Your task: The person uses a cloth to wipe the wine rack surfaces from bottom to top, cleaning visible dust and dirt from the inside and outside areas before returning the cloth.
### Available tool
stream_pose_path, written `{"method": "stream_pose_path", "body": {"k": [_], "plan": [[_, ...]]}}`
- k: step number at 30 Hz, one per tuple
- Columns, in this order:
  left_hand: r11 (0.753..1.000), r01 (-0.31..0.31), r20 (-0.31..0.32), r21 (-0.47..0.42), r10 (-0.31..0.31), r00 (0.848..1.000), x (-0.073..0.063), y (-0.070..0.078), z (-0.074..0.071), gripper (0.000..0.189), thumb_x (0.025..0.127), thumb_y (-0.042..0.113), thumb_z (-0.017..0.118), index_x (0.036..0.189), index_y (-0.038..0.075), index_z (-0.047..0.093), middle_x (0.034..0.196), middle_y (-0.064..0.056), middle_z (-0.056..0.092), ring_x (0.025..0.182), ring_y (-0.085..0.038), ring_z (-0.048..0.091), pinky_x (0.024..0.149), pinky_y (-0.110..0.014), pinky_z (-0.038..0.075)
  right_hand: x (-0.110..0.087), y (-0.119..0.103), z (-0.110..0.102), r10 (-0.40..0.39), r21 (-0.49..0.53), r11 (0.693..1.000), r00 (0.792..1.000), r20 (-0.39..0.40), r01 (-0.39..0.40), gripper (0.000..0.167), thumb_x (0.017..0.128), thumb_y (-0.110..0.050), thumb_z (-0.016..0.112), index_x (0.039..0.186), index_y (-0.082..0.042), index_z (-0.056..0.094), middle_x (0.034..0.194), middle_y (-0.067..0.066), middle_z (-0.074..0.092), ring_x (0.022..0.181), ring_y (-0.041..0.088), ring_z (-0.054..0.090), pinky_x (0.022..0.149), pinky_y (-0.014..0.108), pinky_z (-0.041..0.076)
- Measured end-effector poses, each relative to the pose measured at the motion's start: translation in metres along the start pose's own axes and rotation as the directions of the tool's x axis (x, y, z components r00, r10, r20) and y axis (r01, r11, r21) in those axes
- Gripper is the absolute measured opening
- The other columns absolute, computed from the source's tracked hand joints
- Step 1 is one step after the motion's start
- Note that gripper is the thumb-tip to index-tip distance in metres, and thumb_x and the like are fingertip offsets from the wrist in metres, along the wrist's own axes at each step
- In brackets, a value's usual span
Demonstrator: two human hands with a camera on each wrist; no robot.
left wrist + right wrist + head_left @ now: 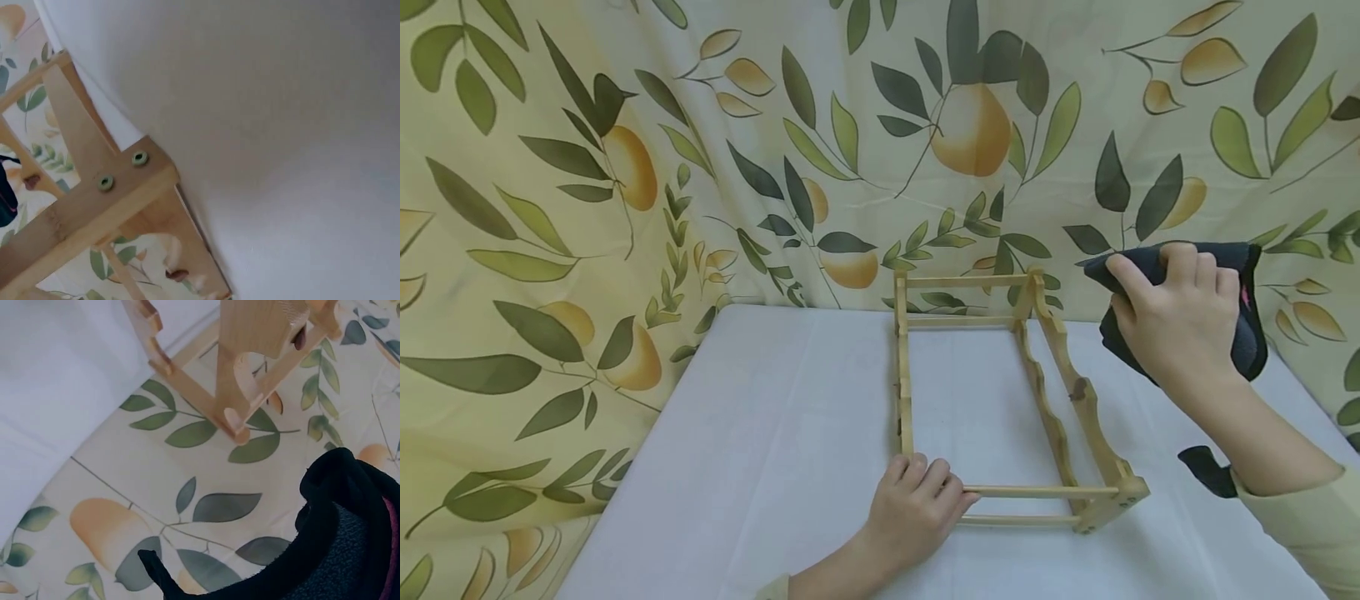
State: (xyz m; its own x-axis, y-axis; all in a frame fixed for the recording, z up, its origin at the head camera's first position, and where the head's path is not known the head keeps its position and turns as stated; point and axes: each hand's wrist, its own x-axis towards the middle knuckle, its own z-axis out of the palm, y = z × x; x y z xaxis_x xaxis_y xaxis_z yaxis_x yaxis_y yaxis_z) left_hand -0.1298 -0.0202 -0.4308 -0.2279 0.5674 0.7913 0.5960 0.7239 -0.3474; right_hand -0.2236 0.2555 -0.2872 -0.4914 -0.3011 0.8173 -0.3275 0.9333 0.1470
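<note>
A light wooden rack [1037, 492] with wavy-edged side rails and thin crossbars stands on the white table. At its near left corner my left hand [917, 504] grips the frame, fingers curled over the front bar. Two round fastener heads show on the end of the rack [81, 203] in the left wrist view. Up at the right, my right hand [1183, 321] holds a folded dark cloth [1251, 337] with black edging and a bit of pink, raised apart from the rack. That cloth [340, 550] fills the lower right of the right wrist view.
A white cover [790, 433] lies over the table. Behind it and along the left hangs a curtain [685, 50] printed with leaves and orange fruit, close to the rack's far end. A black strap piece [1208, 471] sticks out by the right wrist.
</note>
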Motion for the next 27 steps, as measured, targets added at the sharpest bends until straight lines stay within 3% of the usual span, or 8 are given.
{"method": "stream_pose_path", "body": {"k": [4, 9, 12, 16, 18, 21, 27], "plan": [[0.997, -0.069, 0.040, -0.047, 0.070, 0.997, -0.001, -0.008, -0.006, 0.031, 0.094, 0.030, 0.039, 0.072, 0.019, 0.059, 0.079, 0.005, 0.050, 0.078, -0.013, 0.044, 0.072, -0.025, 0.032, -0.004, 0.002, -0.002, 0.022, 0.006, 1.000, 1.000, 0.002, -0.022, 0.024, 0.084, -0.007, 0.053, 0.108, -0.011, 0.052, 0.100, 0.032, 0.039, 0.083, 0.048, 0.038, 0.063, 0.056, 0.027], [0.970, -0.196, -0.017, -0.142, 0.196, 0.980, 0.003, -0.041, -0.004, 0.031, 0.089, 0.042, 0.044, 0.083, 0.017, 0.061, 0.081, 0.005, 0.056, 0.080, -0.014, 0.051, 0.076, -0.031, 0.035, -0.008, 0.004, -0.005, 0.039, 0.012, 0.999, 0.999, 0.031, -0.039, 0.030, 0.082, -0.004, 0.055, 0.110, -0.012, 0.051, 0.102, 0.032, 0.038, 0.086, 0.048, 0.037, 0.066, 0.057, 0.027], [0.934, -0.273, -0.001, -0.230, 0.281, 0.960, 0.003, -0.067, 0.005, 0.044, 0.084, 0.057, 0.045, 0.086, 0.016, 0.061, 0.083, 0.006, 0.058, 0.083, -0.013, 0.053, 0.080, -0.032, 0.037, -0.011, 0.005, -0.006, 0.046, 0.014, 0.999, 0.998, 0.047, -0.046, 0.032, 0.080, -0.003, 0.057, 0.110, -0.012, 0.050, 0.103, 0.033, 0.038, 0.088, 0.048, 0.037, 0.066, 0.058, 0.027], [0.853, -0.335, 0.065, -0.401, 0.391, 0.918, -0.001, -0.088, 0.023, 0.056, 0.077, 0.067, 0.047, 0.090, 0.014, 0.059, 0.092, 0.003, 0.059, 0.090, -0.014, 0.053, 0.089, -0.030, 0.038, -0.014, 0.007, -0.007, 0.061, 0.017, 0.998, 0.997, 0.047, -0.062, 0.031, 0.080, -0.003, 0.056, 0.110, -0.012, 0.051, 0.104, 0.033, 0.038, 0.088, 0.049, 0.037, 0.066, 0.058, 0.027], [0.812, -0.341, 0.070, -0.473, 0.421, 0.904, -0.004, -0.091, 0.031, 0.055, 0.075, 0.068, 0.050, 0.085, 0.014, 0.057, 0.090, 0.002, 0.056, 0.089, -0.014, 0.051, 0.090, -0.029, 0.038, -0.015, 0.008, -0.007, 0.068, 0.016, 0.998, 0.997, 0.038, -0.069, 0.030, 0.080, -0.004, 0.056, 0.109, -0.012, 0.051, 0.103, 0.033, 0.038, 0.087, 0.049, 0.037, 0.065, 0.058, 0.026], [0.779, -0.349, 0.034, -0.521, 0.427, 0.903, -0.006, -0.088, 0.039, 0.051, 0.073, 0.065, 0.052, 0.074, 0.014, 0.050, 0.079, 0.002, 0.049, 0.080, -0.013, 0.047, 0.086, -0.027, 0.038, -0.016, 0.008, -0.007, 0.078, 0.017, 0.997, 0.996, 0.033, -0.078, 0.029, 0.080, -0.004, 0.055, 0.108, -0.012, 0.051, 0.102, 0.032, 0.038, 0.086, 0.049, 0.037, 0.065, 0.058, 0.026], [0.778, -0.359, -0.046, -0.515, 0.393, 0.918, -0.004, -0.082, 0.046, 0.046, 0.068, 0.060, 0.054, 0.067, 0.015, 0.043, 0.072, 0.002, 0.042, 0.073, -0.013, 0.044, 0.078, -0.026, 0.038, -0.018, 0.008, -0.009, 0.090, 0.013, 0.996, 0.995, 0.053, -0.091, 0.030, 0.081, -0.005, 0.055, 0.110, -0.012, 0.050, 0.101, 0.032, 0.037, 0.085, 0.048, 0.036, 0.065, 0.057, 0.026]]}}
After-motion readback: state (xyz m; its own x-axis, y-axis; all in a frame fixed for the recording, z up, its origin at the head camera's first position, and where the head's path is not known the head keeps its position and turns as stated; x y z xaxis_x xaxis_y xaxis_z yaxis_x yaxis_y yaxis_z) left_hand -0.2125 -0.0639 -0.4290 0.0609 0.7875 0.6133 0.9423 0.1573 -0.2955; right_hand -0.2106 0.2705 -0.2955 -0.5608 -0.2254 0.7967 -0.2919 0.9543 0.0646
